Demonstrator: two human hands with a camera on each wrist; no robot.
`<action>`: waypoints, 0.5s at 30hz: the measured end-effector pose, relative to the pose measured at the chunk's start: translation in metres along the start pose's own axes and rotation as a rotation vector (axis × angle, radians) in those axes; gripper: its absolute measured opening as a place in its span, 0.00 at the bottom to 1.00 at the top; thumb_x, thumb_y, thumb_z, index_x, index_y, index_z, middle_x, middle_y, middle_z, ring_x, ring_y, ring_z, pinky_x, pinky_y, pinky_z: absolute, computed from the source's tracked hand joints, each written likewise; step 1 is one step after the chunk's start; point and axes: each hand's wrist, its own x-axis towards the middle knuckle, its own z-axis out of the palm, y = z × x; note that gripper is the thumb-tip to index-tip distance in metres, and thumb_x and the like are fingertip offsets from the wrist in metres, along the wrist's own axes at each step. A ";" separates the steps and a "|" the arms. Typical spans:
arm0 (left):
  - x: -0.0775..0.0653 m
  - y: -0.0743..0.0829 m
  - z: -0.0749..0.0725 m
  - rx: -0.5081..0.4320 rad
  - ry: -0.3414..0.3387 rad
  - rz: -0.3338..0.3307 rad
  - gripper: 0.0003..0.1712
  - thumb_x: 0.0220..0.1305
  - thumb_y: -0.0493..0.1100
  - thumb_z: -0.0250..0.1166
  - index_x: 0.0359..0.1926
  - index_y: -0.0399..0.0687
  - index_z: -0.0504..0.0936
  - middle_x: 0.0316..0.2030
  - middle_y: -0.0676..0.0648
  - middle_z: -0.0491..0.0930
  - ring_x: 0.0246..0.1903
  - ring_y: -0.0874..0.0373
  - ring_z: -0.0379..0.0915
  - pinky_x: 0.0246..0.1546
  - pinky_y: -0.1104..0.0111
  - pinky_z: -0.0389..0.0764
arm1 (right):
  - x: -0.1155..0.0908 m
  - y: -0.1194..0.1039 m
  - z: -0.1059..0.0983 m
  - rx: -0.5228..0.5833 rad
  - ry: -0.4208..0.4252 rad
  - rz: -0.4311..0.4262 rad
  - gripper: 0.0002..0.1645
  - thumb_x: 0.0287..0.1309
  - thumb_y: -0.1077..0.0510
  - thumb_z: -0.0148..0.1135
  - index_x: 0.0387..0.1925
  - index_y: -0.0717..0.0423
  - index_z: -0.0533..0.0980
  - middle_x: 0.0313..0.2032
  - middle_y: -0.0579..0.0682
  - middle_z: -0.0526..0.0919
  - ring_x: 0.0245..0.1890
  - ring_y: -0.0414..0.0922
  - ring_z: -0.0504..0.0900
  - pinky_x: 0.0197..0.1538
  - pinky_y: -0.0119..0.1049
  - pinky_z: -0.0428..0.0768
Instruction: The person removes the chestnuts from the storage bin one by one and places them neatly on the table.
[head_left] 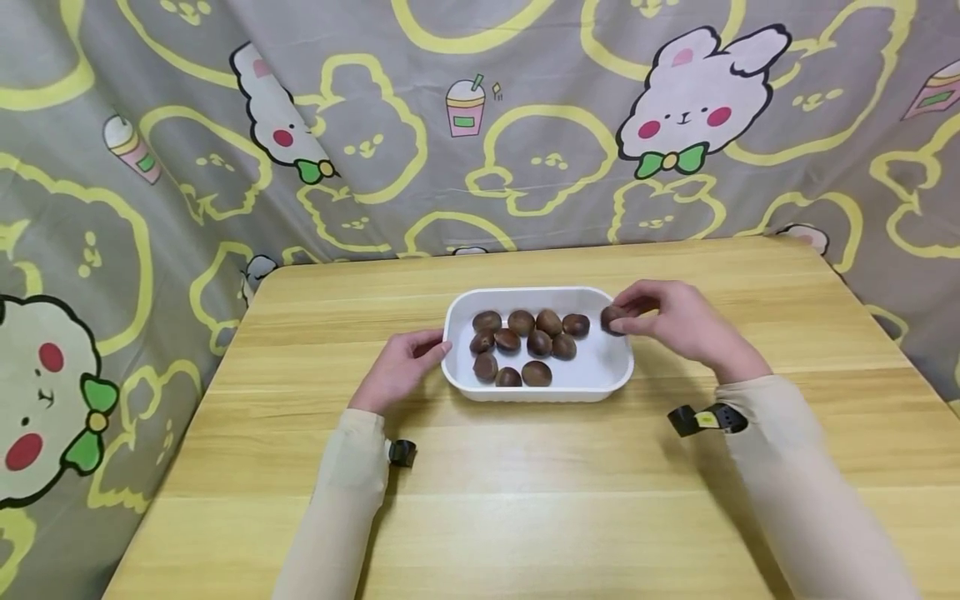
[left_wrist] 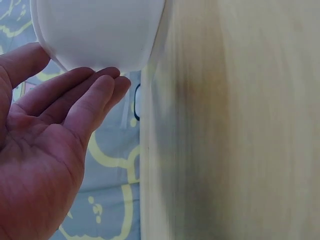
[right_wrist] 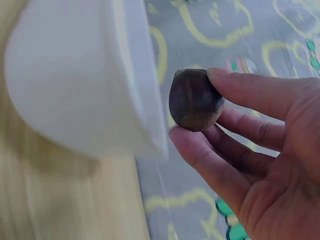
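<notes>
A white rectangular dish (head_left: 537, 395) with rounded corners stands on the table, with several brown chestnuts (head_left: 536, 373) lying in its left and middle part. My right hand (head_left: 678, 321) pinches one chestnut (right_wrist: 194, 100) between thumb and fingertips, just above the dish's right rim in the head view. From the right wrist it shows as dark and glossy, with a duller lighter patch at one end. At the opposite end, my left hand (head_left: 401, 367) holds the dish, thumb at the rim and fingers (left_wrist: 82, 107) against the outer wall.
The light wood table (head_left: 510, 500) reaches back to a grey curtain (head_left: 540, 200) printed with yellow outlines and cartoon rabbits. A black wrist strap (head_left: 705, 418) is worn on the right sleeve, and a small black device (head_left: 402, 453) on the left one.
</notes>
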 end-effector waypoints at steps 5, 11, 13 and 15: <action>0.000 0.002 0.001 0.021 0.012 -0.010 0.22 0.70 0.47 0.61 0.59 0.39 0.79 0.54 0.43 0.80 0.55 0.51 0.74 0.57 0.56 0.71 | -0.010 0.021 -0.023 0.077 0.051 0.090 0.25 0.60 0.49 0.69 0.51 0.62 0.78 0.43 0.56 0.84 0.40 0.40 0.81 0.40 0.30 0.76; -0.001 0.002 0.000 0.022 0.009 -0.015 0.22 0.71 0.46 0.61 0.60 0.39 0.79 0.55 0.43 0.80 0.56 0.51 0.74 0.58 0.56 0.71 | -0.020 0.046 -0.044 0.083 0.102 0.194 0.31 0.58 0.44 0.70 0.53 0.62 0.77 0.42 0.48 0.84 0.39 0.36 0.80 0.41 0.28 0.73; -0.001 0.003 -0.001 0.028 0.004 -0.014 0.22 0.71 0.46 0.61 0.60 0.39 0.79 0.55 0.43 0.79 0.56 0.51 0.74 0.58 0.56 0.70 | -0.024 0.055 -0.051 0.081 0.114 0.215 0.32 0.57 0.44 0.70 0.54 0.63 0.76 0.40 0.44 0.84 0.38 0.35 0.80 0.41 0.28 0.74; -0.001 0.005 -0.002 0.040 0.001 -0.011 0.22 0.71 0.46 0.61 0.60 0.40 0.79 0.55 0.43 0.79 0.56 0.51 0.74 0.58 0.56 0.70 | -0.029 0.064 -0.058 0.088 0.121 0.227 0.32 0.58 0.45 0.70 0.54 0.64 0.76 0.38 0.42 0.84 0.37 0.35 0.80 0.40 0.27 0.74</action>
